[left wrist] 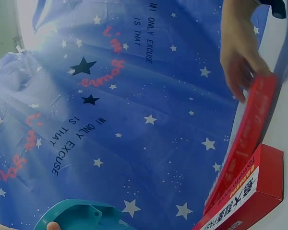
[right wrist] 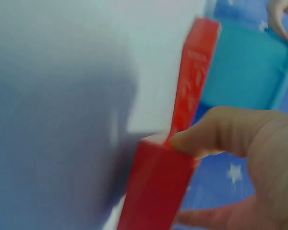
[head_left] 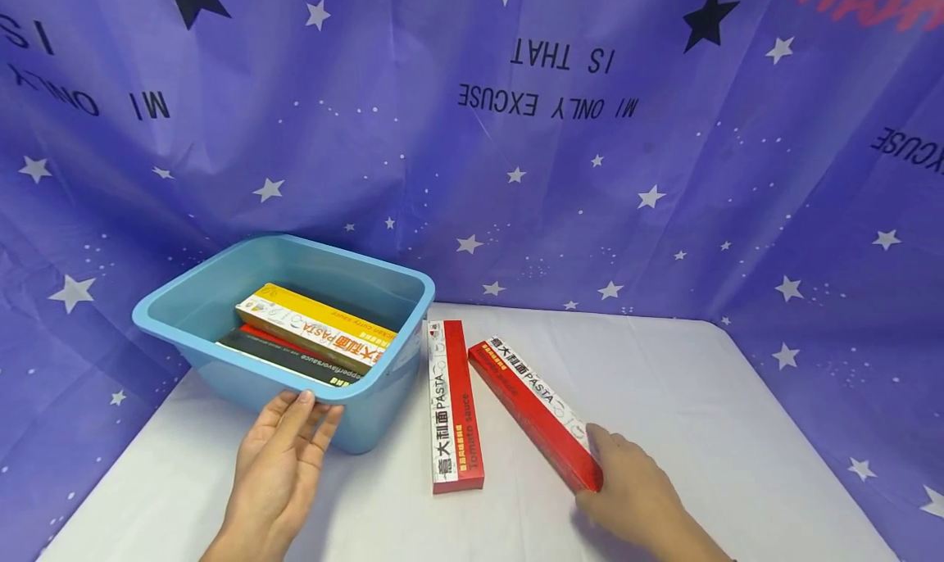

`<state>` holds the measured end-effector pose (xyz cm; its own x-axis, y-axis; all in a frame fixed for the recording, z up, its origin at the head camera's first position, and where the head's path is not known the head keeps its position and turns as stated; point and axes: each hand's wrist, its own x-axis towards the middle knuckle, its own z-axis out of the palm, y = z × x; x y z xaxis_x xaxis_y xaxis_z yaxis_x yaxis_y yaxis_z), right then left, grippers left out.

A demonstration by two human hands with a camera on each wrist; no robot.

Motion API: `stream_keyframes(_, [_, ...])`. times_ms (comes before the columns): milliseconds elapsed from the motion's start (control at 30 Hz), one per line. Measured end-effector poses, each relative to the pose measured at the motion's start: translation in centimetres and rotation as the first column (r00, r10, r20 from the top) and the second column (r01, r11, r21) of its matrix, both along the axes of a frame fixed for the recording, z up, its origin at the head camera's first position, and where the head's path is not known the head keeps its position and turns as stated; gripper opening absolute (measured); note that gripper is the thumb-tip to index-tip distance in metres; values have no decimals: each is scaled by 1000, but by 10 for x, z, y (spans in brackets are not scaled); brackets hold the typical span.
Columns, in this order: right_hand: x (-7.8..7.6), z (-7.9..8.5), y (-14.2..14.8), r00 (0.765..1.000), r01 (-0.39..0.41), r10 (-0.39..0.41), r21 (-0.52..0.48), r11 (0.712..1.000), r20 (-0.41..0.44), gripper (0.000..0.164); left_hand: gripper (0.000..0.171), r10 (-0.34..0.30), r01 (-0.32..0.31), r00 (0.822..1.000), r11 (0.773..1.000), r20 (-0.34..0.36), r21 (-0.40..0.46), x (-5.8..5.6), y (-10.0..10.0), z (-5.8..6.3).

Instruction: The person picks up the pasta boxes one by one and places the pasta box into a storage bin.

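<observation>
My right hand (head_left: 636, 490) grips the near end of a red and white pasta box (head_left: 534, 414), which slants away to the left over the white table. In the right wrist view the thumb (right wrist: 201, 132) presses on this box (right wrist: 156, 187); the other fingers are partly hidden. A second red tomato-sauce pasta box (head_left: 456, 410) lies to its left. My left hand (head_left: 279, 464) pinches the front rim of a blue basin (head_left: 401, 382), thumb on top and fingers beneath. Inside the basin lie a yellow pasta box (head_left: 320, 324) and a black one (head_left: 288, 359).
A purple-blue curtain (head_left: 457, 185) with stars and lettering hangs behind and along both sides of the white-covered table (head_left: 664, 382). The basin stands at the table's left back, near the curtain.
</observation>
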<state>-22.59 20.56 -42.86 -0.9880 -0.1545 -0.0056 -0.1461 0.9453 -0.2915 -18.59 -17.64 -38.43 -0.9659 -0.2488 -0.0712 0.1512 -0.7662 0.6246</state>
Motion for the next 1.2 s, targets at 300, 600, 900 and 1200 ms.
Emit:
stream_keyframes(300, [7,47,42,975,78,-130,-275,958,-177,62,15,-2,2,1000,1000,6,24,1,-3,1])
stream_keyframes(600, [21,86,50,870,186,-340,-401,897,-356,43,18,-3,3,999,1000,53,-11,1,-1,4])
stream_keyframes(900, [-2,126,19,769,100,-435,-584,806,-469,44,17,26,-25,997,999,70,-22,2,0,6])
stream_keyframes(1200, [-12,162,-52,758,-353,-232,-682,640,-610,41,20,17,-11,996,998,86,-63,3,1,7])
